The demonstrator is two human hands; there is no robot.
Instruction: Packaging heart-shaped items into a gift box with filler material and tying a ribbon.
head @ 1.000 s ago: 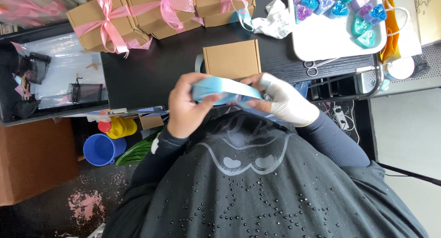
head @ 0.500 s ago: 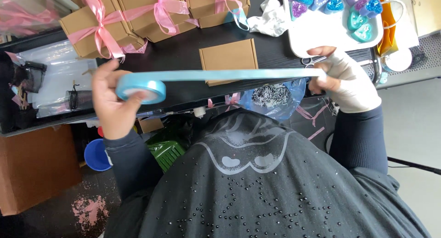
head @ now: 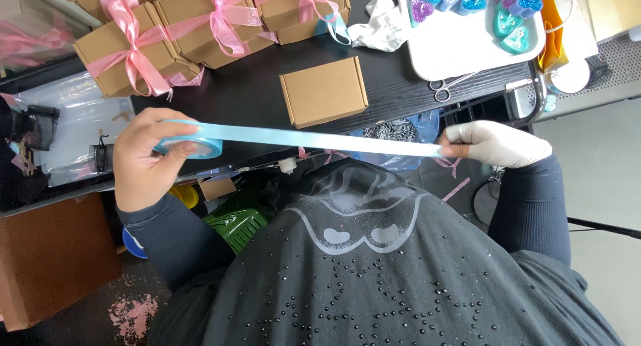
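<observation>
Left hand (head: 143,160) is closed around a roll of light blue ribbon (head: 189,144), thumb and fingers wrapped over the spool, held above the near edge of the black desk (head: 254,92). Right hand (head: 497,144) (in a pale glove) pinches the free end of the ribbon strip (head: 320,139), which runs taut and nearly level between the two hands. A plain brown box (head: 324,91) lies on the desk just beyond the strip; boxes with pink bows (head: 200,25) and a white tray (head: 467,45) of glittery hearts sit farther back.
</observation>
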